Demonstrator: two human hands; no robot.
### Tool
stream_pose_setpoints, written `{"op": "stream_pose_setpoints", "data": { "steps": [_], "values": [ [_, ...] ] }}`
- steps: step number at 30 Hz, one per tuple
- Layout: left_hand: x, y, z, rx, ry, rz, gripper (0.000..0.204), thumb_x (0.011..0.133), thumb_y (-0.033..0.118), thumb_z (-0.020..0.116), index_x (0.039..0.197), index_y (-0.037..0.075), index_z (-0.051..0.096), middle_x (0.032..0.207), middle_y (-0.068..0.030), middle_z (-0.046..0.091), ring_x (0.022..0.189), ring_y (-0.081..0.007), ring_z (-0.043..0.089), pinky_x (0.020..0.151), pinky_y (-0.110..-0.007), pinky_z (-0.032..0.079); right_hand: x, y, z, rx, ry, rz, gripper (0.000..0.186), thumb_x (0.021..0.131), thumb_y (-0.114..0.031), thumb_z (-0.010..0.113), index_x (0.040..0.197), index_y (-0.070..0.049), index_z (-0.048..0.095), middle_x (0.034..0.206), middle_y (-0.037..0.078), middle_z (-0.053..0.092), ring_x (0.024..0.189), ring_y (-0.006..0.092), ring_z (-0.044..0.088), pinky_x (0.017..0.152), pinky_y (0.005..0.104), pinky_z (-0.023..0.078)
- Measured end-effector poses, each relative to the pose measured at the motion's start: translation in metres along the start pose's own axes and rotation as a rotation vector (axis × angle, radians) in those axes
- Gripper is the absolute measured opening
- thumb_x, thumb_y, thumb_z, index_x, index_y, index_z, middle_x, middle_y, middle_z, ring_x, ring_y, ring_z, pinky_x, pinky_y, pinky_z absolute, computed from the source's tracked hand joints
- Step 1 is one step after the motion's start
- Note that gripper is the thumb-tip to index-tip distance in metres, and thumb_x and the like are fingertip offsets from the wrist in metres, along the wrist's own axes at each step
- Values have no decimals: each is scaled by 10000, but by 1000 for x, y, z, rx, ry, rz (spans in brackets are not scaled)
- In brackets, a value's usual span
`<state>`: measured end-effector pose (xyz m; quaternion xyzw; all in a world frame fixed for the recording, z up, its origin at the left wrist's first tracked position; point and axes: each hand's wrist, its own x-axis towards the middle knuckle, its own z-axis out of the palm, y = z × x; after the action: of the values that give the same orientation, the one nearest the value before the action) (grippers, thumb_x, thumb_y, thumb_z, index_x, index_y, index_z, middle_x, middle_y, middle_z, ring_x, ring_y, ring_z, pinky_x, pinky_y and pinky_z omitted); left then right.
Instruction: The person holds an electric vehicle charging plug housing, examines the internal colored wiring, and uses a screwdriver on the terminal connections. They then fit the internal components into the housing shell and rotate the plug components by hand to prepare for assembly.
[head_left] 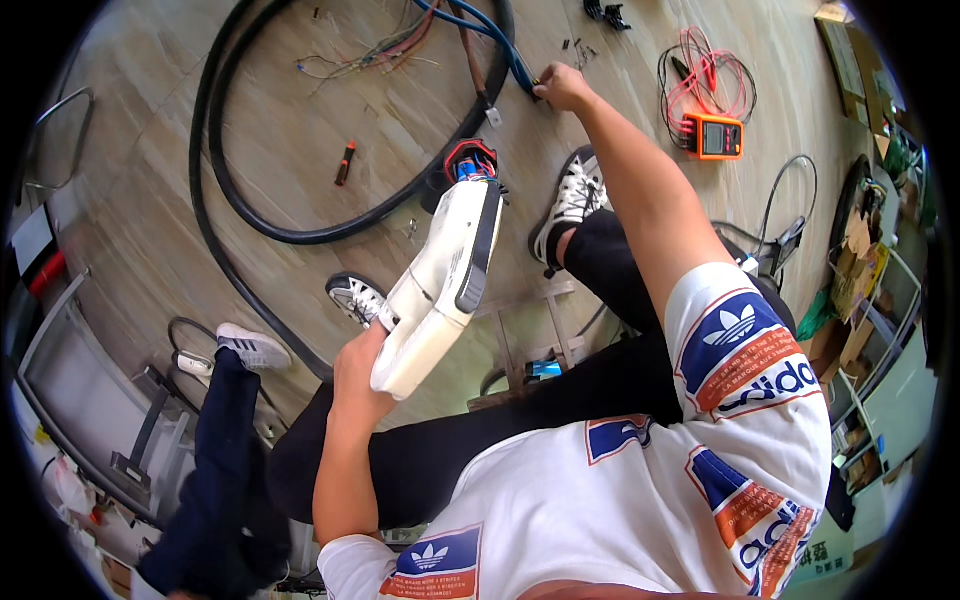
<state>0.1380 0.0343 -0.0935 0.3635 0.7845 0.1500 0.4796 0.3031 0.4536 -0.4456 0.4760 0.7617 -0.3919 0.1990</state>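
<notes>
A white-and-black EV charging connector (440,265), open at its far end with a red ring and blue wires showing, lies tilted over my lap. Around its near end, my left hand (358,375) is closed. My right hand (564,88) stretches out to the far side, its fingers pinched at the end of the thick blue wires (510,58). Those wires run beside a thick black cable (212,145) looped on the floor. A brown wire (474,60) with a metal lug hangs close to the connector's open end.
An orange multimeter (719,137) with red and black leads lies at the right. A red-and-black screwdriver (345,163) and thin stripped wires (385,52) lie on the floor. Another person's leg (228,420) is at the left. Cluttered shelves (870,350) stand at the right edge.
</notes>
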Motion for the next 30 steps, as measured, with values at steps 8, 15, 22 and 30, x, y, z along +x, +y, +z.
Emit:
{"op": "stream_pose_setpoints", "data": {
  "steps": [8, 15, 22, 30],
  "values": [
    [9, 4, 44, 76, -26, 8, 473, 724, 27, 741, 1176, 64, 607, 940, -227, 685, 930, -454, 636, 753, -458, 519, 5, 1, 16, -137, 115, -54, 359, 815, -347, 748, 1035, -63, 741, 1076, 171, 723, 1029, 368, 681, 895, 428, 547],
    [27, -12, 72, 106, -46, 34, 526, 726, 72, 757, 1222, 65, 583, 940, -206, 692, 902, -437, 652, 744, -486, 520, 6, 6, 7, -75, 20, -83, 315, 827, -323, 720, 1010, -69, 750, 982, 182, 734, 967, 332, 699, 858, 410, 548],
    [36, -17, 81, 110, -106, -16, 492, 719, 81, 769, 1184, 74, 608, 917, -211, 699, 887, -437, 657, 760, -497, 521, 15, 9, 19, -301, 85, -94, 364, 815, -374, 700, 991, -62, 763, 935, 155, 738, 917, 321, 709, 843, 404, 560],
    [47, -44, 83, 80, -101, 29, 420, 721, 4, 697, 1132, 30, 616, 894, -251, 676, 889, -471, 631, 746, -476, 524, -1, -1, 9, -64, -68, -4, 333, 818, -322, 657, 989, -57, 762, 1062, 171, 728, 1005, 357, 695, 874, 402, 565]
  ]
}}
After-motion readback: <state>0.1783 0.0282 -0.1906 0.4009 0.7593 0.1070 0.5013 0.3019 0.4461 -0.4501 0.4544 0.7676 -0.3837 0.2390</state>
